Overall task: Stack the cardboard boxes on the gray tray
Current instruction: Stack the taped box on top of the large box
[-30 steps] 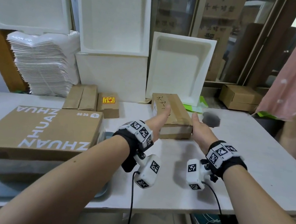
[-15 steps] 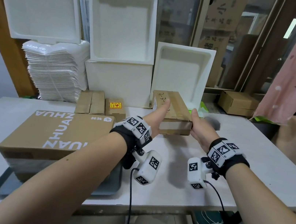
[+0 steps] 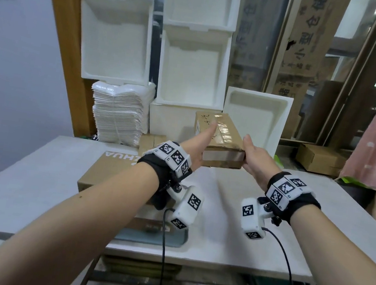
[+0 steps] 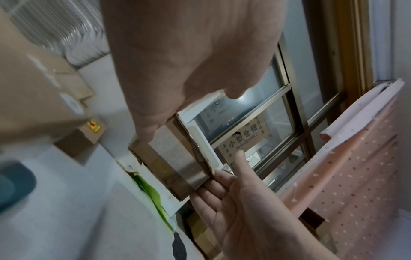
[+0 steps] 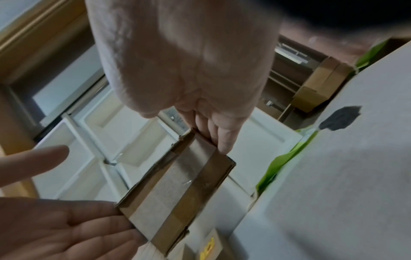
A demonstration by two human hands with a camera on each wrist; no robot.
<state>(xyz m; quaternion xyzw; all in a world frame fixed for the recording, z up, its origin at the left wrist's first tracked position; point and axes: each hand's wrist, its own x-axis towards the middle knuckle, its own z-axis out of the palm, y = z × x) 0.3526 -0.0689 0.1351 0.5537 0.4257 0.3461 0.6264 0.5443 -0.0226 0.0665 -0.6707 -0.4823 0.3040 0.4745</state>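
Taped box lifted between both hands

The left hand [image 3: 203,142] and right hand [image 3: 254,157], fingers straight, press flat against opposite sides of the taped cardboard box [image 3: 222,135], now raised off the white table [image 3: 292,221] it rested on a second ago; next it should go left onto the large box [image 3: 104,173] on the gray tray [image 3: 167,239].

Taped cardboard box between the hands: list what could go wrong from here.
1. The taped box is only squeezed between the left hand and right hand; its glossy tape could let it slip.
2. The large box overhangs the gray tray, so added weight might tip the stack.
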